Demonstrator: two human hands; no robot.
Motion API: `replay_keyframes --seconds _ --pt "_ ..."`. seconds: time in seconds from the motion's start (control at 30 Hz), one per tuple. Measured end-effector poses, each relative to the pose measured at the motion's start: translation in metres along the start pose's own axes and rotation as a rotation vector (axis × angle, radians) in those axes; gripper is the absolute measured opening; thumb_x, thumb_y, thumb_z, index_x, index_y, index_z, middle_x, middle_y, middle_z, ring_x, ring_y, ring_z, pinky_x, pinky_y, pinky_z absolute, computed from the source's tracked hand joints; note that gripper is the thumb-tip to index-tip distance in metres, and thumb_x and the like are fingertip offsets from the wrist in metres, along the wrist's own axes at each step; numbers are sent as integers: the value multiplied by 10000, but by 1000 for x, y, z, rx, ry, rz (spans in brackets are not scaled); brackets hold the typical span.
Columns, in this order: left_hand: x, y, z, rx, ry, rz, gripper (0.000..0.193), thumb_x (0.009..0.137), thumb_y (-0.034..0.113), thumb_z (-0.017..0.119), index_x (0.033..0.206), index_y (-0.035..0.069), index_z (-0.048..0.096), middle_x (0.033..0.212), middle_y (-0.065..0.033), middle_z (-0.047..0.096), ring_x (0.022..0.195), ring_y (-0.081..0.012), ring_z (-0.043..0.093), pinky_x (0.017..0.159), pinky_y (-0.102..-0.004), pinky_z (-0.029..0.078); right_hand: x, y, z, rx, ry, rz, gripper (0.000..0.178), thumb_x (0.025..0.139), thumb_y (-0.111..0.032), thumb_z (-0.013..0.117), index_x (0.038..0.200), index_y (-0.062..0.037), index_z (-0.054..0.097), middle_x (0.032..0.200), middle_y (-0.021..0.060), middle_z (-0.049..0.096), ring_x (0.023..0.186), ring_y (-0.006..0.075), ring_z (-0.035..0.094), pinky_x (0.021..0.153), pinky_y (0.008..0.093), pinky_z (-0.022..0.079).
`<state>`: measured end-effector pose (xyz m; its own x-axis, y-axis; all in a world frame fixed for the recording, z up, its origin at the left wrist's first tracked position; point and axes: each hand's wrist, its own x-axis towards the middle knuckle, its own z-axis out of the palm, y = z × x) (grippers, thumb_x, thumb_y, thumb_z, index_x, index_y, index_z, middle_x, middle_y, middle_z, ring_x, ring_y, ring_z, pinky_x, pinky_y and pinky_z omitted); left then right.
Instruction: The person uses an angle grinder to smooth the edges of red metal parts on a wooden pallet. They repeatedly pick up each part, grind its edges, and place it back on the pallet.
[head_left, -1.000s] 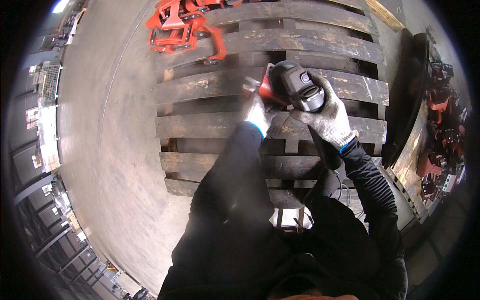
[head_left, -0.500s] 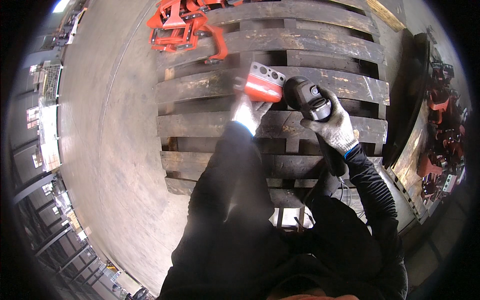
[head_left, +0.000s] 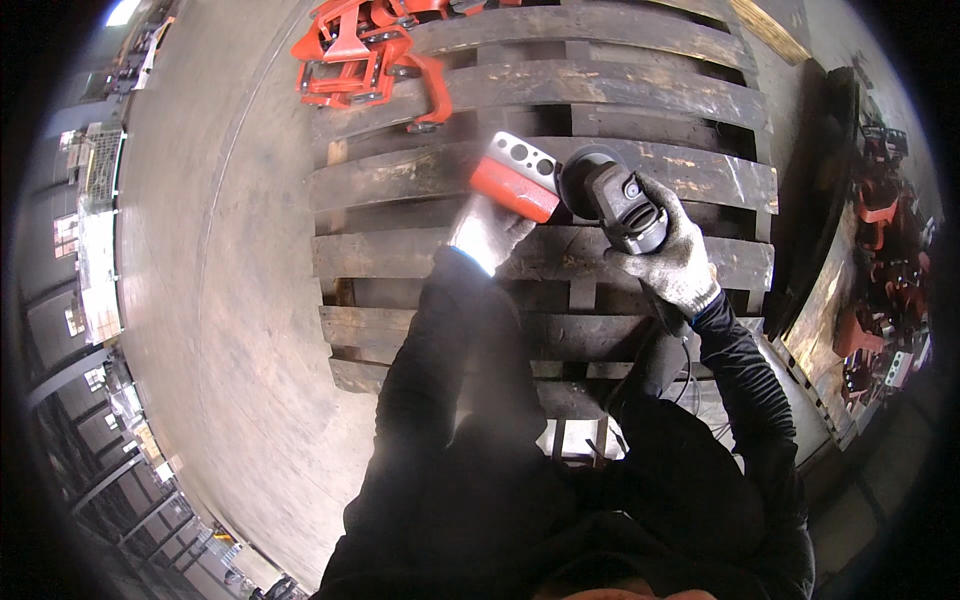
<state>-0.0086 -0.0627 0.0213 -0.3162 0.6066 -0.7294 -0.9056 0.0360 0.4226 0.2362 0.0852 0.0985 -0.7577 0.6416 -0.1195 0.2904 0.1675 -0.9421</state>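
My left hand (head_left: pixel 487 235), in a pale work glove, grips a red metal bracket (head_left: pixel 513 190) from below. A bare grey face with several round holes runs along the bracket's upper side. In my right hand (head_left: pixel 672 250), also gloved, is a black angle grinder (head_left: pixel 622 205). Its disc (head_left: pixel 588 172) sits right beside the bracket's right end; whether the two touch I cannot tell. A cable trails from the grinder toward my legs. Both are held above a dark wooden pallet (head_left: pixel 690 165).
Red metal parts (head_left: pixel 365 65) lie heaped at the pallet's far left corner. To the right, another wooden platform (head_left: pixel 822 310) stands beside more red parts (head_left: pixel 880 260). Grey concrete floor (head_left: pixel 220 280) stretches along the left, with racks at its far side.
The bracket has tilted, its right end now lower, and shifted slightly left and down with my left hand. The grinder has moved slightly down; its disc shows more.
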Motion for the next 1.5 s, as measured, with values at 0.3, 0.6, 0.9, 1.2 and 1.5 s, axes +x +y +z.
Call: replay_keyframes --seconds 0.3,0.6,0.9,1.2,1.5 --pt "-1 2 16 130 -28 21 404 1077 383 511 1373 114 571 1311 -92 641 1190 -250 647 993 -446 551 22 18 -19 61 180 95 950 690 -152 936 1503 -52 456 1314 148 659 1184 200 627 1043 371 517" --pt "75 -18 42 1465 338 962 491 916 358 720 1156 -29 538 932 -201 653 780 -330 679 671 -493 539 44 46 -47 -179 251 199 911 685 -220 939 1474 -95 502 1282 122 662 1154 233 651 1033 362 520" --pt "96 -37 13 1592 74 1073 323 929 216 692 1186 82 549 1063 -157 672 968 -356 670 833 -431 539 117 54 -28 -440 7 139 861 732 -329 908 1453 -78 510 1219 171 718 1129 301 701 1007 378 543" --pt "57 -12 46 1652 137 887 335 928 220 691 1198 74 557 1002 -191 692 914 -426 671 794 -498 535 179 51 7 -733 -278 61 812 833 -424 763 1476 -43 446 1313 257 648 1218 378 637 1029 416 513" --pt "56 -16 45 1540 112 1035 331 939 258 676 1166 59 541 948 -197 688 866 -419 672 758 -496 538 136 85 -24 -482 -222 19 743 777 -323 898 1361 -11 561 1198 116 700 1089 213 668 1000 316 524"
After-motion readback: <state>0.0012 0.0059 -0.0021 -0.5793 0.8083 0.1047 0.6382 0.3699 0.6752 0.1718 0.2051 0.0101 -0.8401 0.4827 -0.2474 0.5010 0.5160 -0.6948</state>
